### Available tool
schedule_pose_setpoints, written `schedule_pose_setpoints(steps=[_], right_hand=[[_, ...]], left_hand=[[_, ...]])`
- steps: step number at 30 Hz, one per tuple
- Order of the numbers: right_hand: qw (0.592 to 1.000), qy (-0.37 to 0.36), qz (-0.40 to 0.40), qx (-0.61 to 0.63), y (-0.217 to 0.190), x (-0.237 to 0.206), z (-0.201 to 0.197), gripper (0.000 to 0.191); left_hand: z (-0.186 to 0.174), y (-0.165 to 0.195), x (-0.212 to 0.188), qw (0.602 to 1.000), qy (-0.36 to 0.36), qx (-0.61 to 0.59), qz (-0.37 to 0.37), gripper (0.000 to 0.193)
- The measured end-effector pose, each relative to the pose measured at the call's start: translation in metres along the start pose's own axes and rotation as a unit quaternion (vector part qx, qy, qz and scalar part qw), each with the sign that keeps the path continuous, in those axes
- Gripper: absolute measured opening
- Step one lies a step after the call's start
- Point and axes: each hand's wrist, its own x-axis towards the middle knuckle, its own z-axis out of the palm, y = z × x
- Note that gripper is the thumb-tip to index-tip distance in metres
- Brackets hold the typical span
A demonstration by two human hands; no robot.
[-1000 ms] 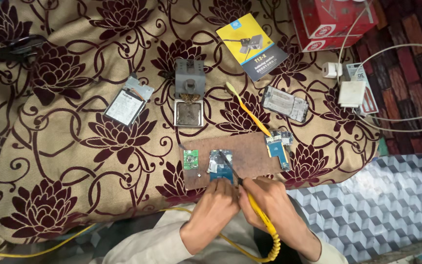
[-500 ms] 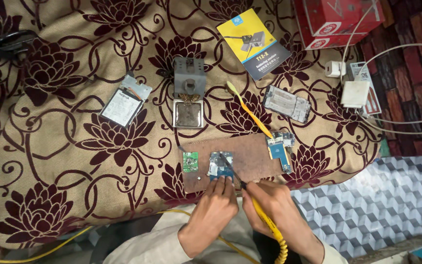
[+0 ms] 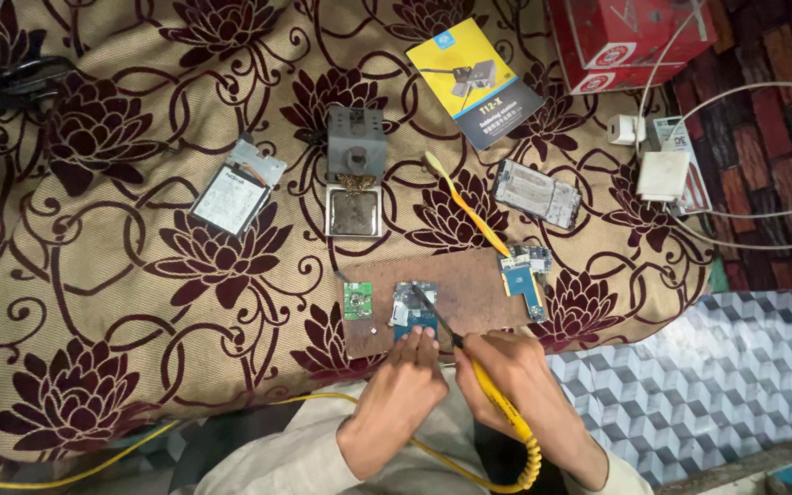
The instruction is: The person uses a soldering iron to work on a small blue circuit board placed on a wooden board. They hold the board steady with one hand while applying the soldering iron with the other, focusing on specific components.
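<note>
My right hand (image 3: 517, 378) grips a yellow soldering iron (image 3: 497, 396), its thin tip (image 3: 422, 298) resting on a small blue circuit board (image 3: 412, 306). My left hand (image 3: 400, 394) presses its fingertips on the near edge of that board, holding it on a brown wooden work board (image 3: 456, 293). A small green circuit board (image 3: 357, 300) lies just left of it. Another blue circuit board (image 3: 524, 275) sits at the wooden board's right end. The iron's yellow cable (image 3: 139, 440) trails off to the left.
A grey soldering iron stand with a metal tray (image 3: 355, 183) stands behind the work board on the flowered cloth (image 3: 93, 302). A yellow toothbrush (image 3: 465, 206), two phone parts (image 3: 236, 194) (image 3: 537, 193), a booklet (image 3: 474, 81), a red box (image 3: 630, 37) and white chargers (image 3: 657, 170) lie around.
My hands have slid slightly down and toward me, and the iron's tip has shifted a little on the blue board. The view has drifted a bit.
</note>
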Motion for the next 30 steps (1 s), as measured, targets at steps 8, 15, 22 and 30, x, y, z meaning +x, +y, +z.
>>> schedule_pose_setpoints(steps=[8,15,22,30], right_hand=[[0.997,-0.018,-0.075,-0.003,0.008,0.004,-0.006,0.014],[0.997,-0.029,-0.068,0.000,0.008,0.007,-0.010,0.015],[0.998,-0.011,-0.068,-0.003,0.007,0.008,-0.008,0.015],[0.998,-0.010,-0.059,0.003,0.006,0.008,-0.009,0.013]], left_hand=[[-0.002,0.001,0.003,0.999,-0.039,-0.017,0.007,0.028],[-0.007,-0.014,0.009,1.000,-0.005,-0.021,0.021,0.039],[-0.020,-0.017,0.007,0.997,-0.015,-0.076,-0.002,0.023],[-0.019,-0.016,0.009,1.000,-0.024,-0.008,0.008,0.021]])
